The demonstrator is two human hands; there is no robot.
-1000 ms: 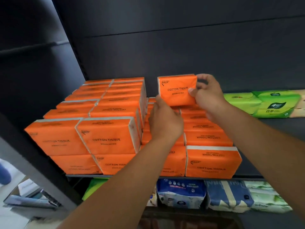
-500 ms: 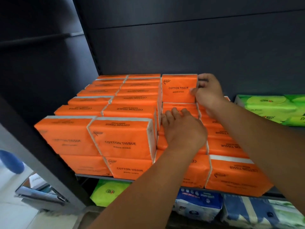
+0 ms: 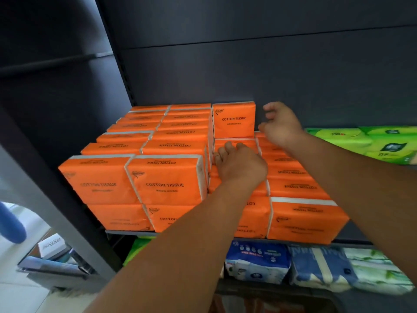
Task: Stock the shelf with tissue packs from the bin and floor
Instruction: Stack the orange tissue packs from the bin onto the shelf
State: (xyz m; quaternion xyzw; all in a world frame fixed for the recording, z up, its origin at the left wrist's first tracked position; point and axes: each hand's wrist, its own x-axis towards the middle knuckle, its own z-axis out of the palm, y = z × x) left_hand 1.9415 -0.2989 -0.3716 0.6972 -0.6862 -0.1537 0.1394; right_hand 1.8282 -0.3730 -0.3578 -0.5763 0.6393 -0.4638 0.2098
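1. Standing upright at the back of the shelf [image 3: 130, 233], the single orange tissue pack [image 3: 234, 119] sits on the lower layer [image 3: 300, 188] of orange packs, printed face forward, long axis running nine to three o'clock.
2. The right hand [image 3: 282, 128] hangs just beside the pack's right edge, fingers loosely curled and apart, holding nothing; a gap separates them.
3. The left hand [image 3: 240, 164] lies flat, fingers straight, on the lower layer at six o'clock from the pack.
4. From the right hand the pack lies at nine o'clock; that hand looks nearer, so any nudge toward the taller stack [image 3: 167, 177] at nine o'clock would likely fall to it.
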